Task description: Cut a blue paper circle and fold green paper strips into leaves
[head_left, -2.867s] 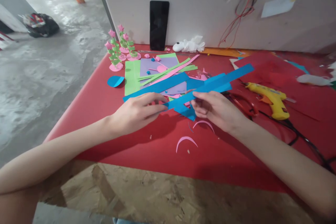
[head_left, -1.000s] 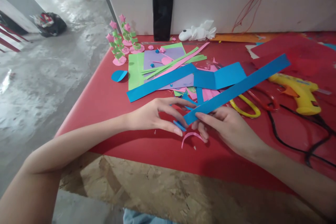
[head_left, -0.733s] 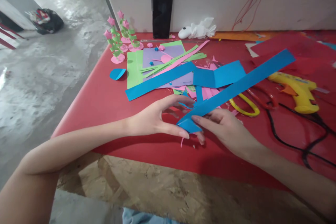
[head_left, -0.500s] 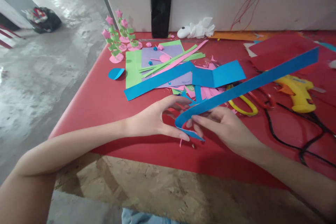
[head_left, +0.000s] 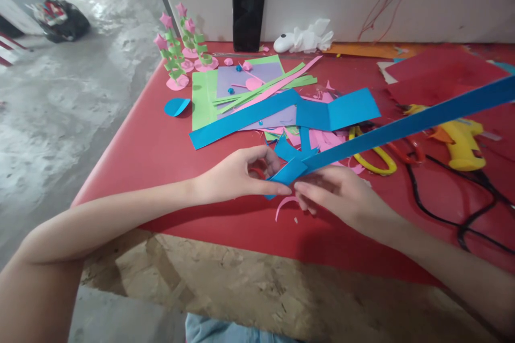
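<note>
A long blue paper strip (head_left: 386,134) runs from between my hands up to the right edge of the view. Its near end is folded over itself in a crossed loop. My left hand (head_left: 245,174) pinches that folded end, thumb in front and fingers curled behind. From the right, my right hand (head_left: 338,190) holds the strip just past the crossing, with its thumb close to my left thumb. Behind the strip lie a fringed blue paper scrap (head_left: 287,147) and a wider folded blue strip (head_left: 314,112).
Pink and green paper flowers (head_left: 177,53) stand at the back left, near a blue paper disc (head_left: 177,107). Yellow-handled scissors (head_left: 374,163) and a yellow glue gun (head_left: 462,144) with its black cord (head_left: 418,214) lie right. A black phone-like slab (head_left: 249,5) leans on the wall.
The strip's short end, earlier curling loosely downward, is now folded across the long part and pinched by my left hand. The long end has shifted further right, and the view has tipped slightly down.
</note>
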Tool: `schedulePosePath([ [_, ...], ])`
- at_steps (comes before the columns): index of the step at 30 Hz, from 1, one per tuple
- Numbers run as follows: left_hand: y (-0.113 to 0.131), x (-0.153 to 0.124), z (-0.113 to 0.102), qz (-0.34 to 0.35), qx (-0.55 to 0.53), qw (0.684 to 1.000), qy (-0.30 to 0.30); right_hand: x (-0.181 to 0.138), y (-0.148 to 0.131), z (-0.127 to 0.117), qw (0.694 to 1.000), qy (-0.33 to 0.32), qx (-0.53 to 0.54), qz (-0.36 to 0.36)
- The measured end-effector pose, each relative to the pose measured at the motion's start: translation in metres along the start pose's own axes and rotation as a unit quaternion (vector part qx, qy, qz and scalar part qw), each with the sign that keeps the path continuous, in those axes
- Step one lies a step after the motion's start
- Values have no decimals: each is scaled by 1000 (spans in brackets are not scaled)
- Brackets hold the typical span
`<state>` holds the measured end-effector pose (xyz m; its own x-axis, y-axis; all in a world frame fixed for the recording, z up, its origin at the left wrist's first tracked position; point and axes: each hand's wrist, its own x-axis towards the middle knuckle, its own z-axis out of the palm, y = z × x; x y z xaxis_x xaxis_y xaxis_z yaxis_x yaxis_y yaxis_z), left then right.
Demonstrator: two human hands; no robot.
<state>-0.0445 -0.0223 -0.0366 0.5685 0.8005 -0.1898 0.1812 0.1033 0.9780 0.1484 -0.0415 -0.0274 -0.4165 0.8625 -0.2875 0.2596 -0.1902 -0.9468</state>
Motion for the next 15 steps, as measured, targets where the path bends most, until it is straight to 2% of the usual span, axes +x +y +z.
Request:
schedulePosePath([
  [6, 0, -1, 0, -2, 2, 1000, -26, -1, 5, -3, 998, 62, 21, -13],
  [12, 4, -5, -2, 38, -8, 990, -133, 5, 13, -11, 988, 105, 100, -50],
  [15, 0, -6, -5, 23, -35, 991, -127, 9, 13, -13, 981, 120, 133, -76],
])
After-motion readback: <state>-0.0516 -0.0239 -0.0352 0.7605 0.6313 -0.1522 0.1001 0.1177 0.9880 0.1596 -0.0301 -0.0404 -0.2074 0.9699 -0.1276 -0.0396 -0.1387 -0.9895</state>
